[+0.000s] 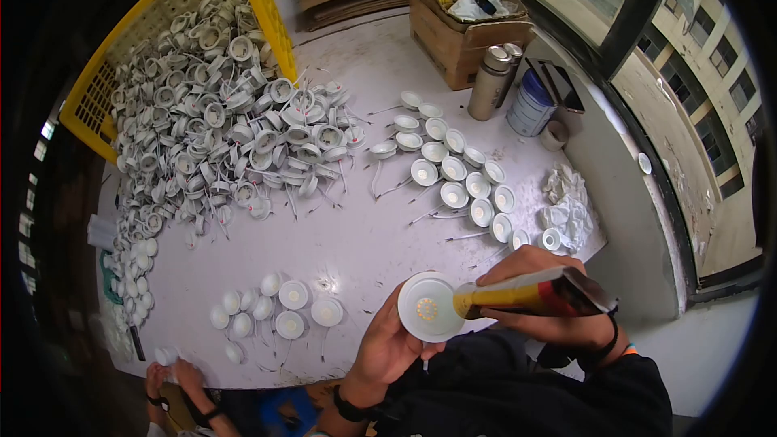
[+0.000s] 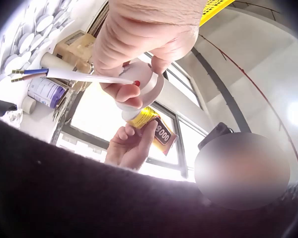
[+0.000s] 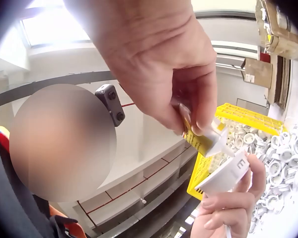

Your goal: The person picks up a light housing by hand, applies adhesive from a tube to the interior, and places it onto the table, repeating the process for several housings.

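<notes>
My left hand (image 1: 385,350) holds a white round downlight (image 1: 429,328) by its rim and back, its open face turned up with a disc of small yellow LEDs inside. Behind the lamp, a white cable (image 2: 84,76) with bare blue and brown wire ends sticks out in the left wrist view. Between thumb and fingers, my right hand (image 3: 159,64) pinches a yellow and black glue tube (image 1: 518,294) marked 8000. Its white nozzle (image 3: 222,147) points down right at the lamp's rim in the right wrist view.
A yellow crate (image 1: 279,20) spills a large heap of white lamp housings (image 1: 243,125) over the table's left. Rows of open lamps (image 1: 453,168) stand right of centre; several lamps (image 1: 293,294) sit front left. Another person's hands (image 1: 184,376) work at the lower left. A carton (image 1: 453,48) and flask (image 1: 488,85) stand behind.
</notes>
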The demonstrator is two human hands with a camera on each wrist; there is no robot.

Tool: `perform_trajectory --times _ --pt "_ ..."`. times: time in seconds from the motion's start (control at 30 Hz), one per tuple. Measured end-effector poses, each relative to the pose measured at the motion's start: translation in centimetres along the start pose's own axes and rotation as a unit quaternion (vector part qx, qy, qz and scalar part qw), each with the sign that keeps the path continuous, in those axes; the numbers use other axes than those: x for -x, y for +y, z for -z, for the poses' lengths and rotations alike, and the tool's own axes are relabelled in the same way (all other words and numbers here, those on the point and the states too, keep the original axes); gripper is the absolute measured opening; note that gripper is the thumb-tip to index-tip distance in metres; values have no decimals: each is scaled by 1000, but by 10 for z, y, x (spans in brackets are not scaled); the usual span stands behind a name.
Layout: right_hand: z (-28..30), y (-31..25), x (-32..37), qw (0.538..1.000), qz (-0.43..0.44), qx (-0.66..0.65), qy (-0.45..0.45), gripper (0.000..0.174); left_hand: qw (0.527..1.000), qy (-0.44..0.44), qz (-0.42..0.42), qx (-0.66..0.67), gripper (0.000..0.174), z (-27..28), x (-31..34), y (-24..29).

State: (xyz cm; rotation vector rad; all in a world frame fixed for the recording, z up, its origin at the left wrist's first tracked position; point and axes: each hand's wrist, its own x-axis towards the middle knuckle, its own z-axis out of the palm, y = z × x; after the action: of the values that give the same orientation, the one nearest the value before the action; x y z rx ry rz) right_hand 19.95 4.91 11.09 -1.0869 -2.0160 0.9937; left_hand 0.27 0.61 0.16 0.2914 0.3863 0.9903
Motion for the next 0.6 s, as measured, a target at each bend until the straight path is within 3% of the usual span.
perform_trajectory --times 0.17,0.2,0.23,0.3,0.43,0.57,0.6 --pt "-3 3 0 987 -83 -129 -41 29 1000 18 -19 10 53 -4 -1 -2" --pt "-3 0 0 967 -151 -201 -44 23 999 34 -18 10 53 -6 -1 -3" --pt "-3 -3 -1 967 -150 -203 -43 23 999 49 -18 9 52 -7 -1 -3" --pt "-2 -7 -6 926 -227 -298 -50 23 998 53 -11 11 52 -7 -1 -2" --pt "-14 8 -6 914 -180 -357 -63 31 999 41 17 8 54 -6 -5 -9" --pt "-35 24 -6 881 -140 -451 17 28 1000 -18 11 24 57 -10 -10 -7" --pt "-38 26 -7 891 -131 -434 35 23 1000 -17 10 22 57 -11 -10 -8"
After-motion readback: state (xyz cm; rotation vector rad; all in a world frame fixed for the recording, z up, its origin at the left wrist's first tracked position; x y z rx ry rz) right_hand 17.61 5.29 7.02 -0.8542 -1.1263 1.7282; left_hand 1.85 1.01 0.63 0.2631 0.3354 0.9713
